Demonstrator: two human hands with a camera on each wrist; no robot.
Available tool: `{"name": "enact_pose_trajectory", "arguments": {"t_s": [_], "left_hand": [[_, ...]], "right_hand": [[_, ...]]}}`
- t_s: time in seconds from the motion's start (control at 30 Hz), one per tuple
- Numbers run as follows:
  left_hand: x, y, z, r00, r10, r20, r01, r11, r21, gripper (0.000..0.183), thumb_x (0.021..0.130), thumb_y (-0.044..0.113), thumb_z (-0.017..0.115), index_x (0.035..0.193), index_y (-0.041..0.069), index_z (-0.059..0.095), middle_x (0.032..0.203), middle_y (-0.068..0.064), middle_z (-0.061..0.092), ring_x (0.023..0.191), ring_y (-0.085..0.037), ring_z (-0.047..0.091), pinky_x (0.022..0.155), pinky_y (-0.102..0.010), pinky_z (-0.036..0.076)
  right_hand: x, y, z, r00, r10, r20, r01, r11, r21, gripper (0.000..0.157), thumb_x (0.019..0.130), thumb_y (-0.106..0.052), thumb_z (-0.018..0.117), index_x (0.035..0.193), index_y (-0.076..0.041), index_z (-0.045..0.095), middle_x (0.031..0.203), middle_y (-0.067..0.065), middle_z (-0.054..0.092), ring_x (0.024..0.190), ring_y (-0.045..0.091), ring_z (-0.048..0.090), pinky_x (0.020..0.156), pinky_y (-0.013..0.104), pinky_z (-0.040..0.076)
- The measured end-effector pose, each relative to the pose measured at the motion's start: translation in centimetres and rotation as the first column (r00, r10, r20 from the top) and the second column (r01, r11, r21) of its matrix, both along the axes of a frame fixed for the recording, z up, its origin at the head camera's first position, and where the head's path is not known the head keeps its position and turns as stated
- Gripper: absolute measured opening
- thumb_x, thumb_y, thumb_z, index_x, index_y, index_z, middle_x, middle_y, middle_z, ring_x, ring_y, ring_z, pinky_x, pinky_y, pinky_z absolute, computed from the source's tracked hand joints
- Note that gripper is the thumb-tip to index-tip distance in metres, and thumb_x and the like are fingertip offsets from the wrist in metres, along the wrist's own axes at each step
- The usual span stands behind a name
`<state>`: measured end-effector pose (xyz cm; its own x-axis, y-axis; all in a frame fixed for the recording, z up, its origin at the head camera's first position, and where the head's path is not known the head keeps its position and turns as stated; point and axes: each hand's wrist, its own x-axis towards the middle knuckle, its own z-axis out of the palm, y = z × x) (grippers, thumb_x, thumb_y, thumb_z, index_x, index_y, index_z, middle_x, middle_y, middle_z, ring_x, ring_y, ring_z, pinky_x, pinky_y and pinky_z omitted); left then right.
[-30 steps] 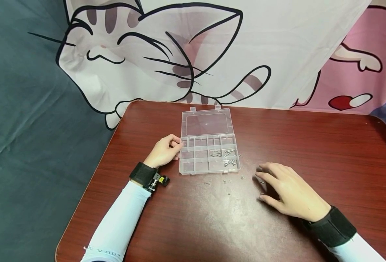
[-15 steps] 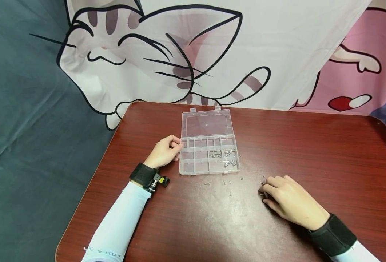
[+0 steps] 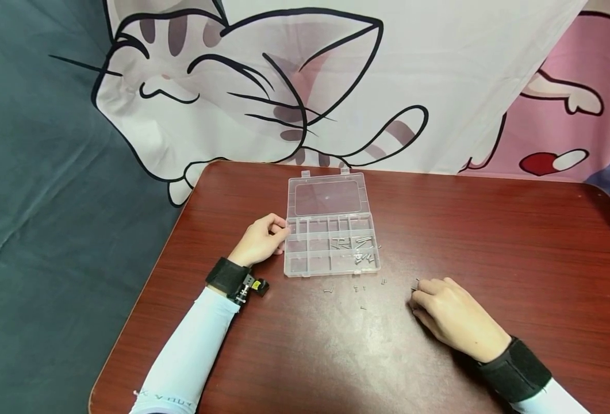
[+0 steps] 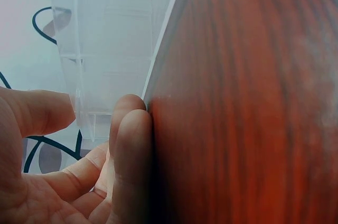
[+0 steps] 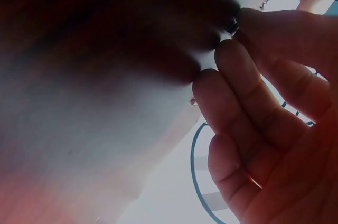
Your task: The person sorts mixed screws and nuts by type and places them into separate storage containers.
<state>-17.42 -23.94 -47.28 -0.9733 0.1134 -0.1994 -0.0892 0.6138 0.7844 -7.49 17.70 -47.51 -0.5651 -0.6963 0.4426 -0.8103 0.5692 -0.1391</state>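
A clear plastic compartment box (image 3: 327, 195) lies on the table with its lid folded back. My left hand (image 3: 260, 238) holds its left side; in the left wrist view the thumb (image 4: 47, 112) is at the wall and the fingertips are low at the edge. Small screws (image 3: 364, 240) fill some of the right-hand compartments. Well to the right of the box, my right hand (image 3: 457, 319) is down at the tabletop. Between its thumb and index finger shows a tiny shiny screw (image 5: 232, 29), mostly hidden by the fingertips.
Several loose screws (image 3: 328, 290) lie scattered in front of the box. Another screw (image 3: 417, 280) pokes out beside the right fingertips. The brown wooden table (image 3: 305, 356) reaches back to a white cat-print cloth (image 3: 439, 75). A green cloth (image 3: 51, 230) hangs at the left.
My right hand has come down to the table from spread fingers, and its thumb and fingers have drawn together over a screw. The left hand and the box have stayed put.
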Motion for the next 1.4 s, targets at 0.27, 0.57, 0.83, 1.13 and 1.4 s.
{"name": "enact_pose_trajectory", "arguments": {"t_s": [0.27,0.57,0.83,1.13,1.4], "left_hand": [[0.0,0.0,0.0,1.0,0.003,0.0,-0.003,1.0,0.0,0.023,0.104,0.03,0.062,0.118,0.012,0.062,0.088,-0.007,0.07,0.066,-0.016,0.071,0.066,-0.029,0.058],[0.0,0.2,0.1,1.0,-0.006,-0.008,0.006,1.0,-0.005,0.021,0.104,0.029,0.061,0.117,0.013,0.063,0.087,-0.007,0.07,0.065,-0.018,0.07,0.068,-0.03,0.057],[0.0,0.0,0.0,1.0,-0.001,-0.013,0.001,1.0,-0.001,0.022,0.104,0.029,0.061,0.118,0.012,0.062,0.087,-0.008,0.069,0.065,-0.018,0.07,0.068,-0.03,0.058],[0.1,0.1,-0.1,1.0,-0.002,-0.008,0.002,1.0,0.013,0.022,0.104,0.029,0.061,0.117,0.013,0.062,0.087,-0.007,0.069,0.065,-0.018,0.071,0.068,-0.03,0.06],[0.1,0.1,0.0,1.0,-0.002,-0.009,0.002,1.0,0.003,0.02,0.104,0.029,0.061,0.116,0.014,0.063,0.085,-0.008,0.07,0.065,-0.019,0.07,0.068,-0.031,0.058]], "right_hand": [[0.3,-1.1,0.1,1.0,0.0,0.024,0.0,1.0,0.009,0.028,0.072,-0.008,0.085,0.074,-0.022,0.06,0.071,-0.013,0.044,0.063,0.006,0.05,0.058,0.027,0.037],[-0.2,-3.2,0.3,0.998,0.056,0.032,-0.058,0.997,0.043,0.028,0.075,-0.014,0.087,0.074,-0.022,0.06,0.071,-0.013,0.046,0.062,0.006,0.047,0.06,0.027,0.037],[-6.0,-3.9,1.8,0.998,-0.023,0.061,0.021,0.999,0.031,0.023,0.075,-0.008,0.088,0.082,-0.012,0.066,0.075,-0.004,0.052,0.065,0.014,0.055,0.06,0.034,0.05],[-10.6,-5.4,1.7,0.973,-0.109,0.202,0.082,0.987,0.138,0.019,0.076,-0.006,0.086,0.084,-0.01,0.069,0.08,0.003,0.061,0.074,0.025,0.066,0.07,0.044,0.058],[-11.4,-5.9,1.1,0.943,-0.14,0.302,0.105,0.986,0.13,0.018,0.075,-0.005,0.085,0.077,-0.013,0.069,0.079,0.002,0.066,0.072,0.021,0.065,0.068,0.043,0.056]]}}
